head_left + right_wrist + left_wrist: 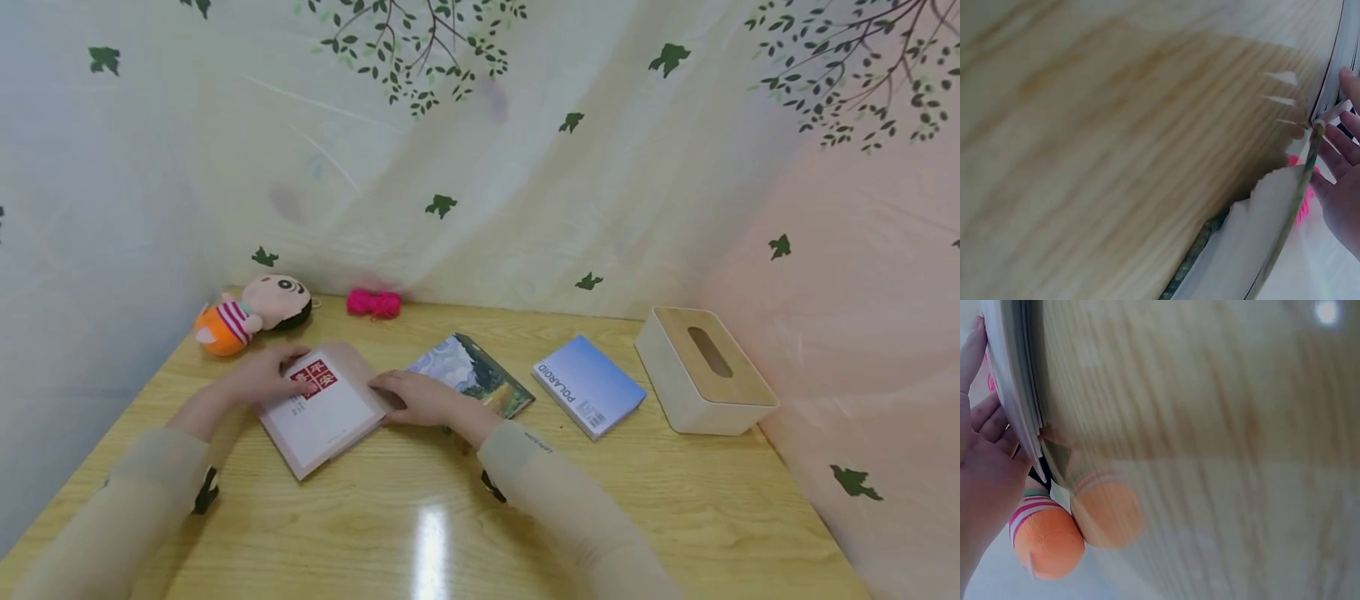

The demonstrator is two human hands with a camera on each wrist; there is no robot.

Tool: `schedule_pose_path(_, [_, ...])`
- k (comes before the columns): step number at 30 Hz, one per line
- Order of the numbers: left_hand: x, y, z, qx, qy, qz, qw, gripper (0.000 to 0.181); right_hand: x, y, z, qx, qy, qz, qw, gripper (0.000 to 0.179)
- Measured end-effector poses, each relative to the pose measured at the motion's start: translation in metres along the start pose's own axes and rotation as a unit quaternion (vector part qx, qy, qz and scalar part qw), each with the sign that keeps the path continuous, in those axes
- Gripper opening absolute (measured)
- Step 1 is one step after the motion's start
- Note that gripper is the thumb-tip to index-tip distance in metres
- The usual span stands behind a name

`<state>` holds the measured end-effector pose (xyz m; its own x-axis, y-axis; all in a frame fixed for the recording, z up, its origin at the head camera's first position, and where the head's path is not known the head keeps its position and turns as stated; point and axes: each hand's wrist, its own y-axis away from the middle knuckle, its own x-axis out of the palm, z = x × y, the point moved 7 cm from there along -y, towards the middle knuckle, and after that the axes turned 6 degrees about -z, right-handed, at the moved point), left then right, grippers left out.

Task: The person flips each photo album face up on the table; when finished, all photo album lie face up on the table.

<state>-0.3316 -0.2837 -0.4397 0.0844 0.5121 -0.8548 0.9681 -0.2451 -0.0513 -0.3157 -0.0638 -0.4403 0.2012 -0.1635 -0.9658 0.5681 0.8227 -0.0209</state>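
Note:
A book (330, 421) with a white and pale pink cover and a red square of characters lies on the table's left half. My left hand (262, 375) holds its left side, thumb over the cover near the red square; the left wrist view shows the fingers at the book's edge (1013, 381). From the other side my right hand (427, 398) grips the right edge, fingertips on the cover and thumb low at the page side. Under and behind the right forearm is a book with a painted landscape cover (480, 371), partly hidden; its pages stand slightly apart in the right wrist view.
Behind the left hand lies a plush doll (243, 317) in orange and stripes. A pink yarn bundle (373, 303) sits by the back curtain. To the right are a blue Polaroid box (588, 383) and a white tissue box (701, 375) with a wooden lid, beside the side curtain.

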Motion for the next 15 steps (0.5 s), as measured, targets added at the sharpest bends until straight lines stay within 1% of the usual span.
schedule_pose_path(3, [-0.0008,-0.0013,0.001,-0.011,0.007,0.003,0.9999,0.084,-0.0014,0.0001,-0.0001,-0.001,-0.006,0.0,1.0,0.064])
schedule_pose_path(8, [-0.0017,-0.0038,0.0013,-0.013,0.014,0.002,0.9998,0.08,-0.0021,0.0006,-0.0011,-0.002,-0.023,-0.004,0.9997,0.064])
schedule_pose_path(12, [-0.004,-0.0046,-0.0027,-0.008,0.031,-0.006,0.9995,0.077,-0.0051,0.0013,-0.0034,0.001,-0.064,-0.032,0.9975,0.063])
schedule_pose_path(15, [-0.006,-0.0044,-0.0063,-0.008,0.046,-0.009,0.9989,0.074,-0.0084,0.0031,-0.0061,0.009,-0.106,-0.061,0.9925,0.062])
